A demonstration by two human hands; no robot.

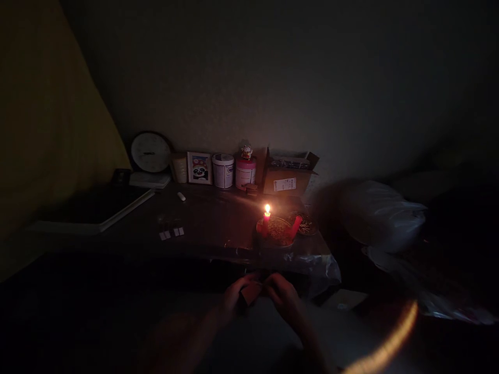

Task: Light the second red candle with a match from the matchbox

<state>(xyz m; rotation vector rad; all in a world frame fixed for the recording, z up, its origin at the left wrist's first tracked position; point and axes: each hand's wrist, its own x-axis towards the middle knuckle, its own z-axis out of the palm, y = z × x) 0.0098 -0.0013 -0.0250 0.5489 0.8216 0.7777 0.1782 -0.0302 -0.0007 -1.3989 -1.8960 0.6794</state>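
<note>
I read this step as working a small box [250, 292] open between both hands, below the front edge of the dark table [210, 218]; it looks like a matchbox, though the light is too poor to be sure. The box sits at about six o'clock from the lit red candle [267, 217], well apart from it and nearer to me.

My left hand [235, 294] holds the box at its nine o'clock side, my right hand [286, 297] at its three o'clock side. The fingers of both seem curled in and pinching the box's ends, but the gloom keeps me from telling how each fingertip lies.

Both forearms come up from the bottom of the view and meet at the box, the wrists close together, held over a dim pale surface.

The candle stands at the nine o'clock rim of a round bowl [277, 232] filled with something grainy; a second, unlit red candle [296, 226] leans at the bowl's three o'clock rim. I judge the next move needs a steady grip on one end while the other hand draws something out, done by feel, since the flame lights little here.

At twelve o'clock along the wall stand a clock [150, 151], a framed picture [199, 168], two tubs and a cardboard box [287, 175].
</note>
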